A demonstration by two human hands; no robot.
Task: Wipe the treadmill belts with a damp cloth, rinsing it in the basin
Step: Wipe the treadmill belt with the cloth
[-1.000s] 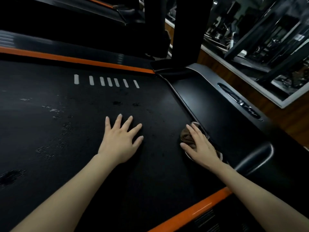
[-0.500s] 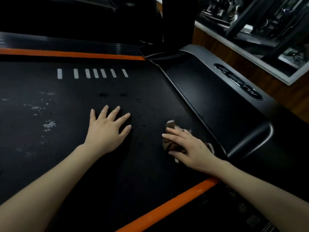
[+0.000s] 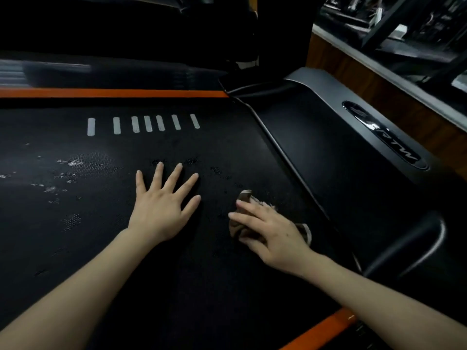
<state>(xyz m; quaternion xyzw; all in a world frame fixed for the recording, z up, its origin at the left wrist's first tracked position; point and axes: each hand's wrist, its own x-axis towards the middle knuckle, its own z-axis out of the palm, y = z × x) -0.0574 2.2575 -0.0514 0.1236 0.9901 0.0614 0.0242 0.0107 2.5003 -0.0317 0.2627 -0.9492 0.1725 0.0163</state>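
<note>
**Right hand on cloth, left hand flat on belt**

Right hand (image 3: 274, 229): fingers curved over the bunched brown cloth (image 3: 244, 197), thumb against its near edge, holding it down on the treadmill belt (image 3: 202, 286). The cloth sits on the belt's right part, near the black motor cover (image 3: 341, 160) but apart from it.

Left hand (image 3: 161, 210): holds nothing. Palm down on the belt, fingers straight and spread, just left of the cloth and not touching it.

Belt surface: pale smudges (image 3: 68, 173) left of the left hand. Row of white dashes (image 3: 141, 125) farther up. Orange strip (image 3: 113, 93) along the far edge.
</note>
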